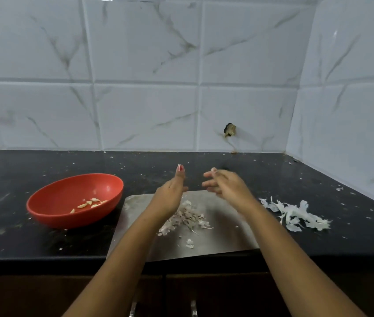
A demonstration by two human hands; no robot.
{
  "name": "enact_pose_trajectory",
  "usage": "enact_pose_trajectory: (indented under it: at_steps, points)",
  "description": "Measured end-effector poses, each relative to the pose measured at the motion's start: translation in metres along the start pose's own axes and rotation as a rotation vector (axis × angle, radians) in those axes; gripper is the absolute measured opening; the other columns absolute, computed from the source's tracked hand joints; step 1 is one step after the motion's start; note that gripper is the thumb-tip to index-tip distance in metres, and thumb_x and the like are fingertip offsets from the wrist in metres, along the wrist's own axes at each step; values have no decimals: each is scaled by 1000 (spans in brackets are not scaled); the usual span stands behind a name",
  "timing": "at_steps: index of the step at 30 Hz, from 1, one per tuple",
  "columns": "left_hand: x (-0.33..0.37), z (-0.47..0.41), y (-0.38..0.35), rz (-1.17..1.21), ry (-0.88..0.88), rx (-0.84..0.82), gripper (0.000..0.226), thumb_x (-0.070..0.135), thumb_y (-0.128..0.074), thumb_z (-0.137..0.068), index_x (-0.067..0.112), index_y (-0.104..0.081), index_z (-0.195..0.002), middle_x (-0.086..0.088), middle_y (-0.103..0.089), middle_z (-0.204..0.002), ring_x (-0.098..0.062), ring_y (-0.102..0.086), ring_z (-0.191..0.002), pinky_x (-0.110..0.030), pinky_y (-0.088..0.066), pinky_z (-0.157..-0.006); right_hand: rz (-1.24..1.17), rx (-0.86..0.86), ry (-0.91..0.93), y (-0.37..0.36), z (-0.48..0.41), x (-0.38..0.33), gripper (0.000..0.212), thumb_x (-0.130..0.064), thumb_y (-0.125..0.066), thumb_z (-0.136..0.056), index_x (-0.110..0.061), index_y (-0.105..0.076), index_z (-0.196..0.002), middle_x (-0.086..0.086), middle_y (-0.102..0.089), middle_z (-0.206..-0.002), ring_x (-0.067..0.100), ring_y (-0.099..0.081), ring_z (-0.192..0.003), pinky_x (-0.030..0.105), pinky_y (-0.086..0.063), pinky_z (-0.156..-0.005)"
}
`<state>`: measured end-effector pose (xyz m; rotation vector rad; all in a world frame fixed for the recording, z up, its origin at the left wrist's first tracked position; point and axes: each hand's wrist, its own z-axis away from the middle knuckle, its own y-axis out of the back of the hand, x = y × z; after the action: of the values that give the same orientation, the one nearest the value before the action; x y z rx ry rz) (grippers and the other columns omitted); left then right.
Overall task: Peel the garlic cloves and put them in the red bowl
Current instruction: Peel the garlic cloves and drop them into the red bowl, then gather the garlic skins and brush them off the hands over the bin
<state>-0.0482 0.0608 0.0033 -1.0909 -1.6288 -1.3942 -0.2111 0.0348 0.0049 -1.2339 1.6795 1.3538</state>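
white marble-look tiled wall (144, 65) behind and on the right, with a small dark hole (230, 129) low in it. black worktop (273, 175) speckled with bits of peel. grey steel board (225, 234) lies on the worktop at the front edge, centre. red bowl (50, 202) sits on the worktop just left of the board, close to it, and tilts a little. both forearms reach in from the bottom, hands raised over the far end of the board, apart from each other. left hand (170, 193) seen from the back, thumb straight up with a red nail, fingers hidden behind the palm, cannot tell if it holds anything. right hand (225, 186) motion-blurred, fingers loosely curled toward the left hand, cannot tell what it has, if anything. heap of white peel (295, 216) on the worktop right of the board. pile of garlic skins (186, 217) on the board under the left wrist; unpeeled cloves may be mixed in, cannot tell. a few peeled garlic cloves (89, 203) lie in the bottom of the red bowl.
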Motion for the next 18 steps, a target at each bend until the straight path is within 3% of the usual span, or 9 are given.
enact_pose_trajectory:
  at_steps: [2, 4, 6, 8, 10, 13, 16, 18]
  points:
    - [9, 1, -7, 15, -30, -14, 79, 68, -13, -89, 19, -50, -138, -5, -60, -132, -22, -48, -129, -42, -33, -107, 224, 81, 50, 32, 8, 0, 30, -38, -46, -101, -20, -66, -114, -5, -70, -107, 11, -63, -101, 24, -45, -80]
    - [17, 5, -21, -36, -67, -82, 73, 65, -16, -92, 18, -57, -131, -3, -61, -130, -20, -51, -125, -38, -35, -104, 596, 171, 33, 68, 17, 9, 32, -44, -48, -98, -25, -65, -118, -7, -66, -119, 15, -59, -113, 35, -42, -98]
    - [23, 9, -42, -139, -151, -114, 64, 58, -21, -97, 16, -62, -123, -4, -64, -124, -20, -55, -118, -32, -38, -95, 887, 274, -85, 103, 31, 24, 43, -58, -44, -95, -31, -59, -125, -5, -58, -135, 21, -50, -127, 48, -27, -112]
    - [28, 15, -63, -182, -224, -96, 58, 53, -25, -99, 14, -66, -112, -6, -67, -114, -21, -58, -109, -31, -40, -85, 923, 257, -269, 125, 46, 40, 62, -72, -36, -89, -35, -47, -138, -2, -41, -151, 30, -34, -140, 59, -11, -115]
    - [32, 19, -80, -173, -259, -119, 56, 50, -27, -100, 10, -66, -108, -5, -68, -106, -14, -60, -94, -27, -41, -78, 883, 143, -403, 131, 54, 53, 82, -83, -27, -80, -40, -26, -149, 2, -22, -160, 37, -20, -145, 65, -6, -113]
    - [37, 23, -101, -234, -301, -154, 51, 48, -30, -101, 12, -65, -104, -5, -71, -95, 3, -60, -69, -22, -44, -76, 927, 16, -360, 119, 46, 67, 87, -86, -29, -76, -45, -12, -151, 4, -17, -161, 37, -17, -146, 61, -11, -114]
    - [39, 25, -108, -238, -301, -146, 50, 48, -31, -101, 12, -66, -104, -4, -72, -86, -2, -66, -69, -27, -45, -79, 945, 5, -262, 102, 29, 67, 68, -73, -40, -87, -40, -30, -145, 5, -32, -153, 34, -29, -140, 48, -26, -113]
    - [38, 26, -101, -246, -293, -142, 47, 46, -32, -102, 14, -66, -102, -3, -73, -88, 2, -60, -71, -20, -42, -76, 998, 36, -206, 95, 20, 65, 51, -61, -40, -94, -32, -43, -136, 4, -42, -143, 32, -35, -134, 45, -33, -106]
